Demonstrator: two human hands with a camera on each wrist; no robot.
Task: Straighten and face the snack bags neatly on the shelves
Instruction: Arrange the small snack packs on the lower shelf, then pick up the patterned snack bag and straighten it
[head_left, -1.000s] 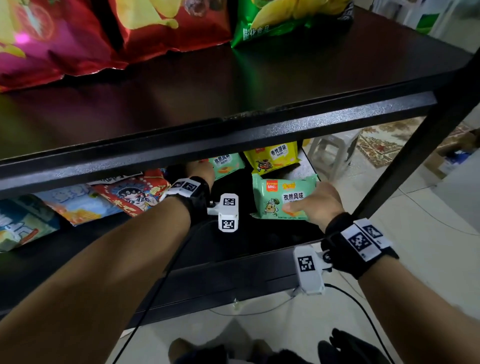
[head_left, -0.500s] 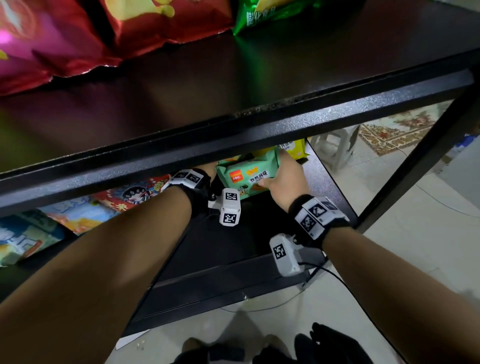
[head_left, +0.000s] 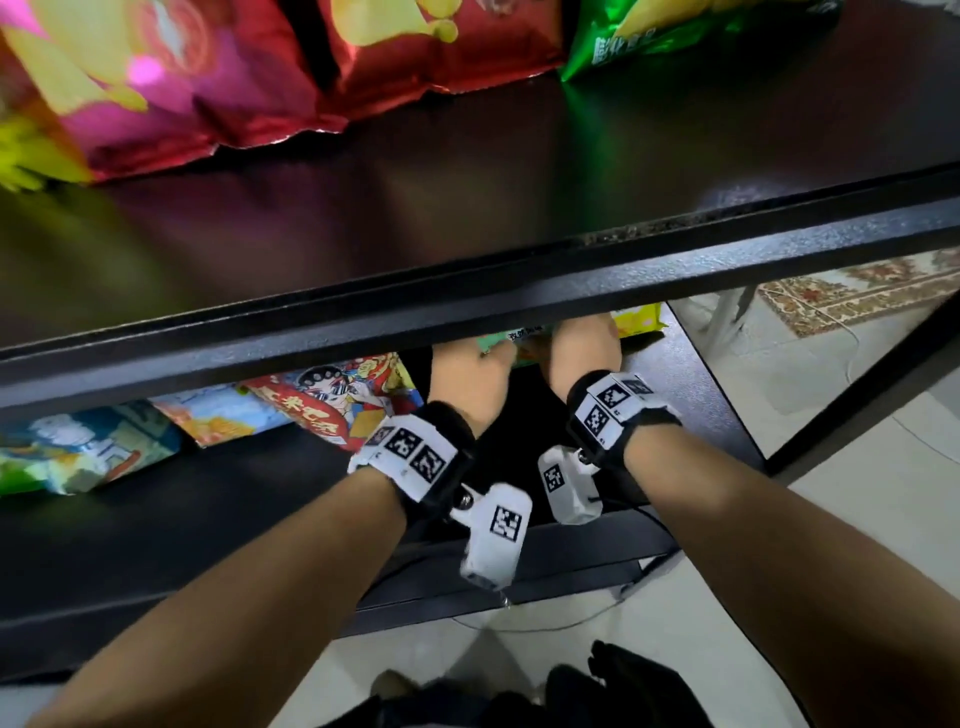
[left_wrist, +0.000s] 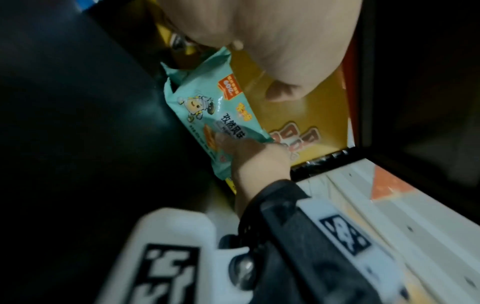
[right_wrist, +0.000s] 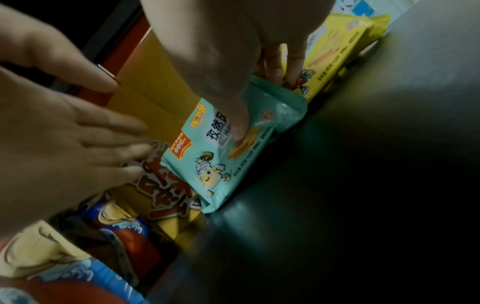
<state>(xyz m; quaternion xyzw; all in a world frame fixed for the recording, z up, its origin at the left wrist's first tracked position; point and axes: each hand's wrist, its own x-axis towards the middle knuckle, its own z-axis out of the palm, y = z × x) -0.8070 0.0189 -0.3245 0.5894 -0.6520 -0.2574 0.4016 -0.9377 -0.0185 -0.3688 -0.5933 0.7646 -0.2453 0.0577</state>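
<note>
A mint green snack bag (right_wrist: 221, 162) stands on its long edge at the back of the lower shelf (head_left: 696, 395), leaning on a tall yellow-orange package (right_wrist: 155, 98). My right hand (right_wrist: 262, 107) pinches it, thumb on the printed front and fingers behind its top edge. The left hand (right_wrist: 85, 125) is beside the bag's left end with straight, spread fingers whose tips reach the orange package. In the head view both hands (head_left: 470, 384) (head_left: 584, 348) reach under the upper shelf rail, which hides the fingers. A yellow bag (right_wrist: 337, 51) stands just right of the mint one.
Pink (head_left: 156, 104), red (head_left: 441, 47) and green (head_left: 649, 31) chip bags lie on the upper shelf (head_left: 467, 208). A red cartoon bag (head_left: 332, 400) and a blue bag (head_left: 83, 452) lie left on the lower shelf. A black upright (head_left: 857, 379) and tiled floor are at the right.
My right hand lifted the mint bag from flat at the shelf's front, carried it to the back and stood it up. My left hand moved right, beside it.
</note>
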